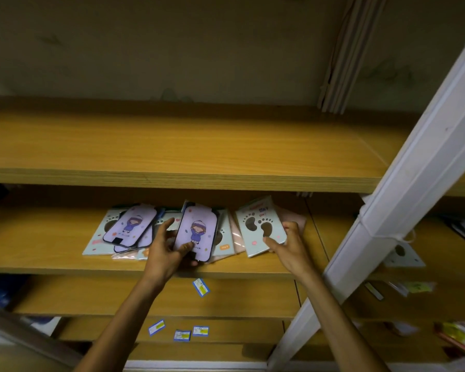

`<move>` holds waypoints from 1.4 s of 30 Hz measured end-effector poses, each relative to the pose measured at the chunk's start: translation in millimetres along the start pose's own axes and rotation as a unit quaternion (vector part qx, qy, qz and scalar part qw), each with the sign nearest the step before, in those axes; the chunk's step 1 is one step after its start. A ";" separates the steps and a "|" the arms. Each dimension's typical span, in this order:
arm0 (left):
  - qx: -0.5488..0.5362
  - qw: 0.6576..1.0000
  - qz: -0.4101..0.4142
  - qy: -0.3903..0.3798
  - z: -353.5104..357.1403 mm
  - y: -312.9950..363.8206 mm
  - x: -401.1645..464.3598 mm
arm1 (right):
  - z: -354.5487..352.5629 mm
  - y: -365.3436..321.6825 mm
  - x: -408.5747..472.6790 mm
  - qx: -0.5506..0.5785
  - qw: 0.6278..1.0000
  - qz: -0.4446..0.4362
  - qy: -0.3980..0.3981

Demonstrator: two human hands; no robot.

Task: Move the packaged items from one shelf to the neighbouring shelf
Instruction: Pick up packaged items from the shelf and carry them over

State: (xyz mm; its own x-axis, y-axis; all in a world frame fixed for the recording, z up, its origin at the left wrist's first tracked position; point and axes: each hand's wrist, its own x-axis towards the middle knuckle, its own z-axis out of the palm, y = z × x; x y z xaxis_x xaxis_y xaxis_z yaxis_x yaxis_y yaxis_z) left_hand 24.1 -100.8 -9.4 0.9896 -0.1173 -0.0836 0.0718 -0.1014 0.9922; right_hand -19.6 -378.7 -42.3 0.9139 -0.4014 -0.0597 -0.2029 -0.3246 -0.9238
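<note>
On the middle wooden shelf [51, 253] lies a loose pile of flat packaged items. My left hand [164, 253] grips a lilac phone-case pack with a cartoon girl [199, 226], thumb on its front, tilted up off the pile. My right hand [290, 245] holds the right edge of a pale card pack with two footprint cut-outs [258, 226]. A second lilac cartoon pack [132, 224] rests on other footprint packs [97, 240] to the left. Pink packs [293, 214] lie partly hidden under the right one.
A white shelf upright [403, 189] slants across the right, dividing this bay from the neighbouring shelf [440, 245], where another footprint pack [403, 255] lies. The upper shelf board [172, 149] overhangs. Small blue-and-yellow labels [201, 287] sit on the lower shelf fronts.
</note>
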 end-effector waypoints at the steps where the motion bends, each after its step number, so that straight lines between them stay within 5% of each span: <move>1: -0.010 1.000 -0.007 -0.003 -0.5 0.6 -1.0 | -0.8 -1.4 -1.0 0.021 1.000 -0.001 -0.001; 14: -0.008 0.998 0.035 -0.045 -13.9 9.5 -17.9 | -22.0 -19.6 -42.2 0.150 0.988 -0.037 -0.027; 28: -0.050 0.971 0.056 -0.227 -6.6 28.9 -28.9 | -38.3 -25.1 -161.7 0.169 0.975 -0.048 0.137; 42: -0.036 0.910 0.055 -0.410 84.3 26.5 -91.9 | -94.3 16.9 -305.0 0.194 0.900 0.000 0.390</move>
State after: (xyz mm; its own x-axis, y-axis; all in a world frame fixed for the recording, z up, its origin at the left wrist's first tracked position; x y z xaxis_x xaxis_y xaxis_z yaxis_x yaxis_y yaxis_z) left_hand -75.5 -176.1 16.8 0.5680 -0.8230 0.0050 0.0154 0.0166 0.9997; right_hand -334.9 -342.5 -4.0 0.3580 -0.9299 0.0850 0.0739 -0.0625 -0.9953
